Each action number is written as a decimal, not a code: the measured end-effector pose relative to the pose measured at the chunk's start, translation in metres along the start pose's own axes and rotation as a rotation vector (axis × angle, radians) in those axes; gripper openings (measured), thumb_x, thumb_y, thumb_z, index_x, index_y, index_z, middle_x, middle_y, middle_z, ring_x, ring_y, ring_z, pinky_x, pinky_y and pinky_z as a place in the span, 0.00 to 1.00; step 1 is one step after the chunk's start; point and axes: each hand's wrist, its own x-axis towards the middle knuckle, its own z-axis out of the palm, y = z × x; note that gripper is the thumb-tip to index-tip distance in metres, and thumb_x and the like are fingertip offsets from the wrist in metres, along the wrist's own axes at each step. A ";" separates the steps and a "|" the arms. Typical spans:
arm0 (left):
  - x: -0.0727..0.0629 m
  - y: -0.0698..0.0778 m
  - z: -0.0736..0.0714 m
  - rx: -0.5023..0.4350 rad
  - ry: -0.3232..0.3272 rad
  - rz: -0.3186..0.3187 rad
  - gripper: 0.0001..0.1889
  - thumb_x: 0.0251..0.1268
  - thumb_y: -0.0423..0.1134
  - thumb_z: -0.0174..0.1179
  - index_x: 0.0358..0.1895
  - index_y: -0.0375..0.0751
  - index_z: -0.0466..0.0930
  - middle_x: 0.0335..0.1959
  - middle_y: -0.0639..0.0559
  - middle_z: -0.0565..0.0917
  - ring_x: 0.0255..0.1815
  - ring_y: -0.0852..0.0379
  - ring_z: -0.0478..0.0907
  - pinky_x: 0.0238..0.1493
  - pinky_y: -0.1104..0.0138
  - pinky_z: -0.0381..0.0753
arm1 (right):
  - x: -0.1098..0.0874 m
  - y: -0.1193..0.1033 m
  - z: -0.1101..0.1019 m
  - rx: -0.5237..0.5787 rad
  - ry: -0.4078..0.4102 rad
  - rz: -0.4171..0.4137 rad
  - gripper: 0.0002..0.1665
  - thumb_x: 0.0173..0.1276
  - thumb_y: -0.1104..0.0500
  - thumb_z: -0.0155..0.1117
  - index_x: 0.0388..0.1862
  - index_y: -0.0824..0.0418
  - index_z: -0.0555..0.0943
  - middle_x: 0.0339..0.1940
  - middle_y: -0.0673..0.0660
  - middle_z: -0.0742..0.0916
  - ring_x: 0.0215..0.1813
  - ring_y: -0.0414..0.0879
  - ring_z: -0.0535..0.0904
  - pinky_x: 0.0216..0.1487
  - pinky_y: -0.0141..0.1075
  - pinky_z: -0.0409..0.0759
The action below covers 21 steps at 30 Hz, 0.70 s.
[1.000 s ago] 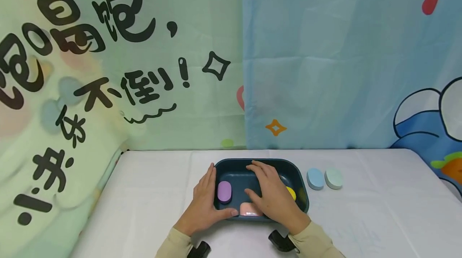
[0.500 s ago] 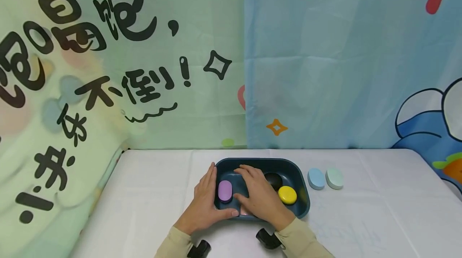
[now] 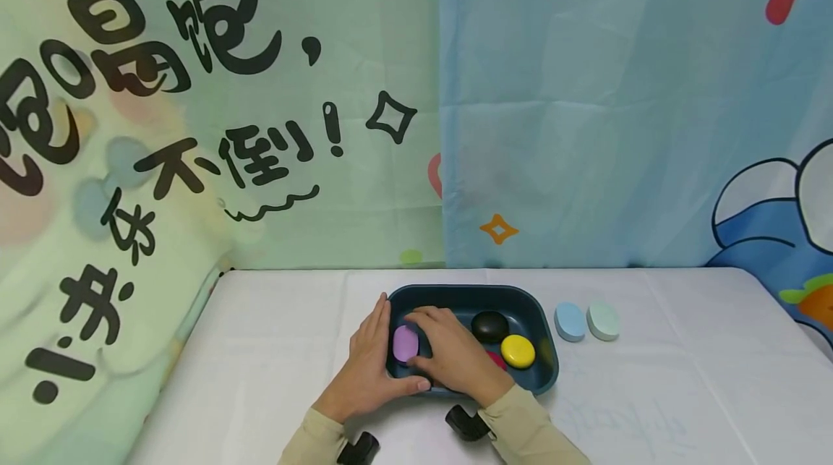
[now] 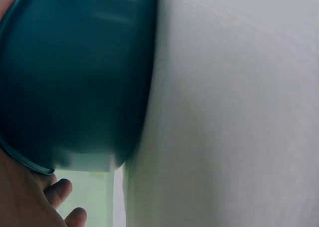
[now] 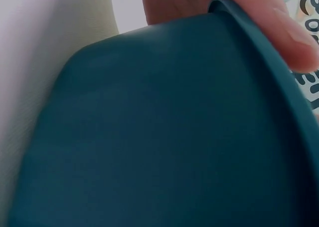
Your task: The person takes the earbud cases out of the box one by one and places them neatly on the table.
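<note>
In the head view, a dark blue tray (image 3: pixel 449 295) stands on the white table. My left hand (image 3: pixel 367 367) holds its left front corner, fingers along the left side and thumb across the front rim. A small purple oval piece (image 3: pixel 403 343) lies inside at the left. My right hand (image 3: pixel 452 356) reaches over the tray, fingertips and thumb spread around the purple piece's right side; I cannot see a firm grip. A black oval piece (image 3: pixel 490 327), a yellow round piece (image 3: pixel 518 351) and a partly hidden red piece (image 3: pixel 497 360) lie to its right.
Outside the tray to the right, a light blue oval piece (image 3: pixel 570 322) and a pale green one (image 3: pixel 603 321) stand side by side. A printed curtain (image 3: pixel 573 125) hangs behind the table. The tray's outer wall (image 4: pixel 75 77) fills much of the left wrist view.
My right hand has moved left across the tray to the purple piece, uncovering the black, yellow and red pieces and covering the pink one. The left hand keeps its place.
</note>
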 end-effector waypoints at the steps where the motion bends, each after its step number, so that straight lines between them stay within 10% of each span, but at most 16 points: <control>1: 0.000 0.000 0.000 0.001 0.002 0.003 0.70 0.51 0.79 0.60 0.81 0.33 0.32 0.83 0.42 0.34 0.81 0.40 0.37 0.71 0.34 0.43 | 0.001 -0.001 0.000 0.004 -0.006 -0.004 0.34 0.58 0.59 0.79 0.63 0.66 0.79 0.63 0.62 0.80 0.62 0.58 0.74 0.64 0.53 0.73; 21: -0.001 -0.001 0.000 -0.008 -0.003 0.004 0.69 0.53 0.76 0.62 0.81 0.33 0.32 0.83 0.43 0.34 0.82 0.41 0.37 0.72 0.35 0.42 | 0.007 0.000 0.007 0.047 -0.111 -0.060 0.27 0.60 0.59 0.78 0.57 0.65 0.82 0.59 0.62 0.83 0.58 0.60 0.77 0.61 0.53 0.75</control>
